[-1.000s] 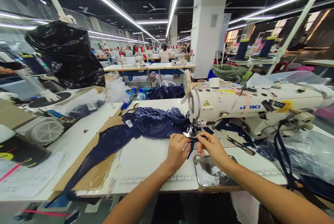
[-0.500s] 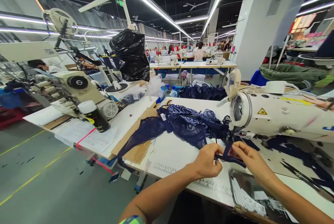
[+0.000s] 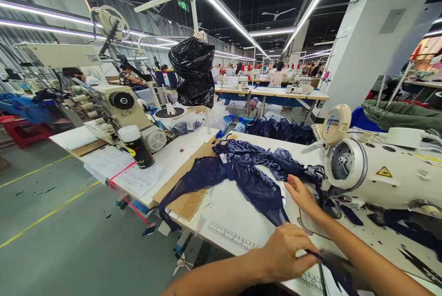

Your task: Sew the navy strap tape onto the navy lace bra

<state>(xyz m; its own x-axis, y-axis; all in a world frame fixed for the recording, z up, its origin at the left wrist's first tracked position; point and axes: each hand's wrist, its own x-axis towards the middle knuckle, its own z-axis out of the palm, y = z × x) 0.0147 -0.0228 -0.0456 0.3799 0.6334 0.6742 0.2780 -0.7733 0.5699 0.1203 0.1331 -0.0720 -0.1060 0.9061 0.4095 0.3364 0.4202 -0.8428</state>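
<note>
Your left hand (image 3: 286, 252) has pulled the blue strap (image 3: 328, 261) back toward six o'clock, pinching it tight. Your right hand (image 3: 302, 194) now lies flat and open on the blue cloth (image 3: 255, 176).

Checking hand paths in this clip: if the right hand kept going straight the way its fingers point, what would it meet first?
The right hand lies on the navy lace fabric, fingers pointing up-left across the table. Going on, it would probably slide further over that bunched fabric first; depth beyond is unclear.
</note>
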